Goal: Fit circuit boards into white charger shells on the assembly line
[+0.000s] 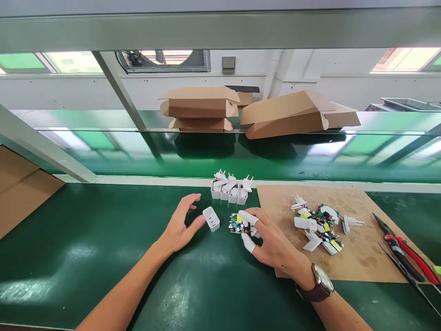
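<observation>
My left hand [182, 225] is open on the green table, its thumb close to a small white housing [211, 219] with slots in its face. White finger covers sit on my right hand [267, 236], whose thumb and fingers are closed around a circuit board [236, 223] with a yellow part and white pieces at its right end. Behind both hands stands a row of several white housings [229, 192] with plug parts on top. To the right, a pile of circuit boards with white plug pieces [319, 226] lies on a brown cardboard sheet [367, 262].
Red-and-black pliers [401, 246] and a thin tweezer-like tool [403, 271] lie at the right. Cardboard boxes [296, 112] rest on the shelf behind the table. Another cardboard box [25, 188] is at the far left. A metal post [44, 145] slants down at the left.
</observation>
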`<state>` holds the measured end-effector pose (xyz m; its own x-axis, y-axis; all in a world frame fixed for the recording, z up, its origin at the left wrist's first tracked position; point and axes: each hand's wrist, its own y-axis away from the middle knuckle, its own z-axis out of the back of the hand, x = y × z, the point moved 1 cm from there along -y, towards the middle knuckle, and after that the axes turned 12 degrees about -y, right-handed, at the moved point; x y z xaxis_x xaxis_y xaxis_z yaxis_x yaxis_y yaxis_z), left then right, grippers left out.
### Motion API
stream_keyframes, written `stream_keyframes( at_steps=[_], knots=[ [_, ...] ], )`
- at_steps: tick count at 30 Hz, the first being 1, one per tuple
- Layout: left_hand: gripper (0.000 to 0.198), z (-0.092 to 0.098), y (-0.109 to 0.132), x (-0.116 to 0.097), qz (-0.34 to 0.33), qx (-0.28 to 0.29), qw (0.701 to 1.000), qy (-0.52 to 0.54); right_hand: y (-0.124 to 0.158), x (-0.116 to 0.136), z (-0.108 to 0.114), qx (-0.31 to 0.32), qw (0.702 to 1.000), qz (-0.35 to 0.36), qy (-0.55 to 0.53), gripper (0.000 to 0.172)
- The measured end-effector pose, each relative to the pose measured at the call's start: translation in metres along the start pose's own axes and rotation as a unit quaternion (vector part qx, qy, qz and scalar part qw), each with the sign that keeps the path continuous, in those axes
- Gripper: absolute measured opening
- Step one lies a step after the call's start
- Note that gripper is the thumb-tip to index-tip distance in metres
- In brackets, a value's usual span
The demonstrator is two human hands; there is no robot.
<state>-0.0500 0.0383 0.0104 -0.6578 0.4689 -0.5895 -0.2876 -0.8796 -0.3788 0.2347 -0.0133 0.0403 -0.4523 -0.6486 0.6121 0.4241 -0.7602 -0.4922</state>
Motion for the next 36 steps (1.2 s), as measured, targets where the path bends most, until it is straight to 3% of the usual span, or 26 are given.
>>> stream_keyframes(
  at_steps=[2,4,7,11,14,36],
  knots=[
    [0.082,-0.007,0.001,-0.002,0.014,0.044,0.999,-0.003,0.0,-0.001,-0.002,-0.032,0.999,0.009,0.018,0.058],
    [0.091,-0.016,0.003,-0.006,0.043,0.065,0.997,-0.013,0.0,0.002,-0.003,-0.064,0.998,0.017,0.019,0.06],
    [0.081,-0.026,0.007,-0.015,0.031,0.061,0.998,-0.004,0.0,0.01,-0.005,-0.077,0.996,0.047,-0.024,0.059],
    [0.08,-0.027,0.011,-0.024,-0.097,0.049,0.994,0.011,0.002,0.018,-0.011,-0.061,0.994,0.092,-0.014,0.064],
    [0.081,-0.023,0.013,-0.026,-0.14,0.039,0.989,-0.012,0.004,0.019,-0.016,-0.055,0.992,0.11,0.035,0.068],
    [0.081,-0.02,0.012,-0.03,-0.162,0.059,0.985,-0.006,0.007,0.011,-0.022,-0.012,0.995,0.097,0.03,0.069]
  ],
)
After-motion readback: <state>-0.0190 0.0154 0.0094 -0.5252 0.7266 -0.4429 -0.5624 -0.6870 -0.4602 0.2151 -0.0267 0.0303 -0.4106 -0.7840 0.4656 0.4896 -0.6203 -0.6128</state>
